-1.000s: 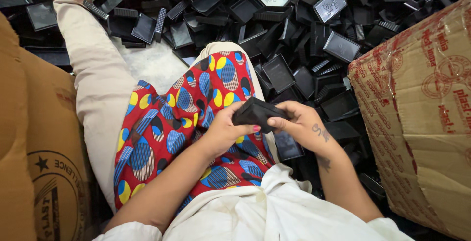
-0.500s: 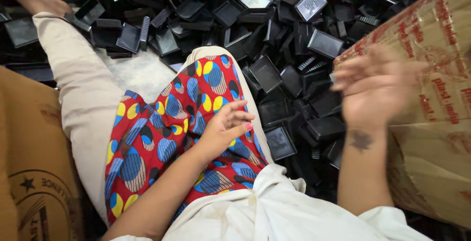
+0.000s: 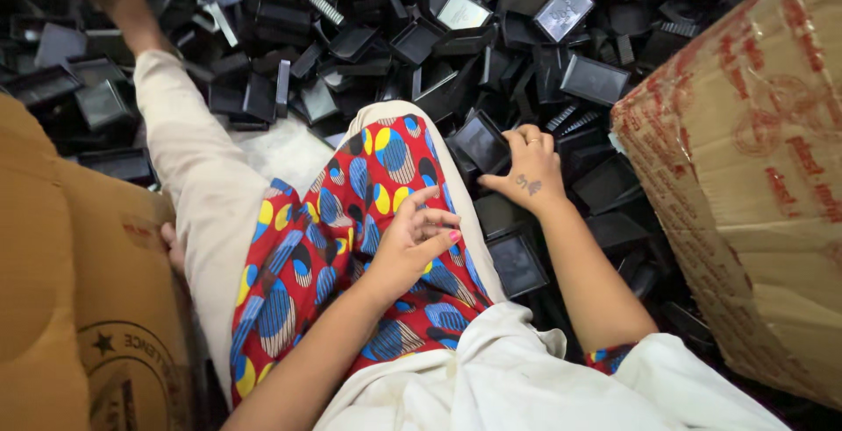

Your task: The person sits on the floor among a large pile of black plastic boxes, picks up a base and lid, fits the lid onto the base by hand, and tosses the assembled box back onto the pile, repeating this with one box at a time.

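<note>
Right hand (image 3: 529, 177) down on the pile, fingers curled onto 1 black square tray (image 3: 481, 142) just left of it, lying tilted, not lifted. Left hand (image 3: 412, 242) empty, fingers loosely spread above the patterned lap (image 3: 351, 247), farther off.

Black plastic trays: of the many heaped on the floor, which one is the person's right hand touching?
The square black tray beside the knee, tilted with its hollow facing up. The right hand rests its fingers on that tray's edge; the other trays lie untouched.
</note>
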`<state>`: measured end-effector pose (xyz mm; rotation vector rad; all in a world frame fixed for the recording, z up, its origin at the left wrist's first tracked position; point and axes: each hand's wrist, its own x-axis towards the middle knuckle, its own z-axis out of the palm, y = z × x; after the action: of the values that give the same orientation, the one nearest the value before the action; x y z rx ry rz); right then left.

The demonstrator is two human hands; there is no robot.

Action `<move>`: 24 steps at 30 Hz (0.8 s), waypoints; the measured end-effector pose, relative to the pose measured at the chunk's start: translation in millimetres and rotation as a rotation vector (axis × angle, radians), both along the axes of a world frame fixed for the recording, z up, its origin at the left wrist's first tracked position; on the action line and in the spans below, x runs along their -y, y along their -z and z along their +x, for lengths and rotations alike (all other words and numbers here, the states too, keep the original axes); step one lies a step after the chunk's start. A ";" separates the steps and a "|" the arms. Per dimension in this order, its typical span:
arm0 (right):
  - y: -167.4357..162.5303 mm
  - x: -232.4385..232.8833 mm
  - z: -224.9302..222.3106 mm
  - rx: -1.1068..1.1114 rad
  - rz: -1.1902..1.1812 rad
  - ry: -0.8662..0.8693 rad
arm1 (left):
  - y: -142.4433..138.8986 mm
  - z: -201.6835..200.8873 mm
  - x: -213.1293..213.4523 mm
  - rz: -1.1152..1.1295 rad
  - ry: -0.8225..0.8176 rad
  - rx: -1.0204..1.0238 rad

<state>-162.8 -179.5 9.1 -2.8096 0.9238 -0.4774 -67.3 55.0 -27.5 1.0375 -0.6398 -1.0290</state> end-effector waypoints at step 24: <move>-29.3 -18.6 -117.3 -0.648 0.180 0.058 | -98.3 -17.1 34.9 0.229 -0.391 -0.258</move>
<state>-280.1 -160.9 38.4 -2.7972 1.0780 0.5253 -84.4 20.1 70.8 1.1486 -0.1009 -0.8815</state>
